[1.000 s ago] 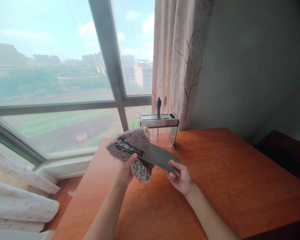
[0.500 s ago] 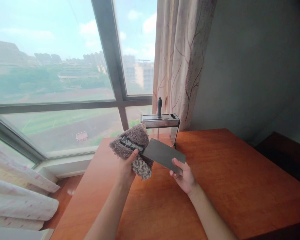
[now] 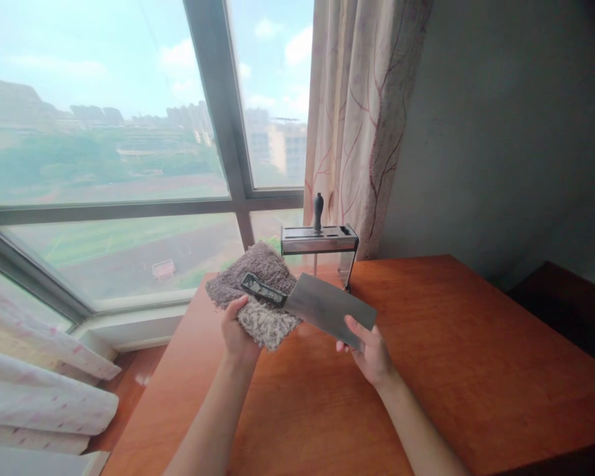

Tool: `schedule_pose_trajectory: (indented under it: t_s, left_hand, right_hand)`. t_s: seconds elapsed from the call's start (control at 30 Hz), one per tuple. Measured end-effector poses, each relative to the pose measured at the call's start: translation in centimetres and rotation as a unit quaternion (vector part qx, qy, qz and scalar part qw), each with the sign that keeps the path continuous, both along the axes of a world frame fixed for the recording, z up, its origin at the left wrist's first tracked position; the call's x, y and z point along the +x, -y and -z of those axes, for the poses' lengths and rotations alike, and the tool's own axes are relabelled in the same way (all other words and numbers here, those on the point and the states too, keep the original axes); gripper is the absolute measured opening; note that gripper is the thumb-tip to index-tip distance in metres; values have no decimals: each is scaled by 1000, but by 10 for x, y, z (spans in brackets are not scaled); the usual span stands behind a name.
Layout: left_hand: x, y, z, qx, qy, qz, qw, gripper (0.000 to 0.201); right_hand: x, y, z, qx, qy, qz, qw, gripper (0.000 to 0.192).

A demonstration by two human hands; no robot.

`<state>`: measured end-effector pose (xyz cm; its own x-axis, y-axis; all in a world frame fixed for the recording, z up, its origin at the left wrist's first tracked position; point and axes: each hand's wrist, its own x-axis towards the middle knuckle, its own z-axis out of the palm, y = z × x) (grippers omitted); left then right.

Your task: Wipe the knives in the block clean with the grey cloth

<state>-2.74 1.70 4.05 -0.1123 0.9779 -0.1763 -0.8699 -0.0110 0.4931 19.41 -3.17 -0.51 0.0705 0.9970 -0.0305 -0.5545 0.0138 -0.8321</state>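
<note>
A cleaver (image 3: 327, 307) with a wide grey blade and a black handle is held above the wooden table (image 3: 451, 357). My right hand (image 3: 371, 354) pinches the blade's far end. My left hand (image 3: 238, 334) holds a fuzzy grey-brown cloth (image 3: 258, 291) that lies spread open under the cleaver's handle. Both hands hover over the table's near-left part.
A metal knife block (image 3: 320, 241) with one dark handle (image 3: 318, 211) standing in it sits at the table's back edge by the window. A patterned curtain (image 3: 361, 119) hangs behind it. Folded white bedding (image 3: 39, 403) lies at the lower left.
The cloth was wrapped around the cleaver's handle and has opened out flat beneath it. The blade has turned so its broad face shows more, and both hands shifted slightly right.
</note>
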Motion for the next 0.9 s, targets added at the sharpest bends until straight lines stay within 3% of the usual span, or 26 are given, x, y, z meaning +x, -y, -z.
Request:
schedule_pose_trajectory:
  t_s: [0.33, 0.5, 0.67, 0.8, 0.9]
  left_hand:
    - [7, 7, -2, -5, 7, 85, 996, 33]
    - [-1, 9, -1, 40, 14, 42, 998, 42]
    - [5, 12, -11, 113, 21, -17, 993, 38]
    - [3, 13, -17, 133, 29, 15, 991, 62]
    - [-5, 10, -14, 114, 38, 45, 992, 64]
  right_hand:
    - [0, 1, -1, -41, -73, 12, 996, 21]
    - [-4, -1, 0, -69, -104, 14, 992, 20]
    - [-4, -4, 4, -109, -142, 19, 984, 18]
    - [0, -8, 9, -134, -174, 12, 976, 15]
    - [1, -9, 12, -155, -199, -1, 968, 14]
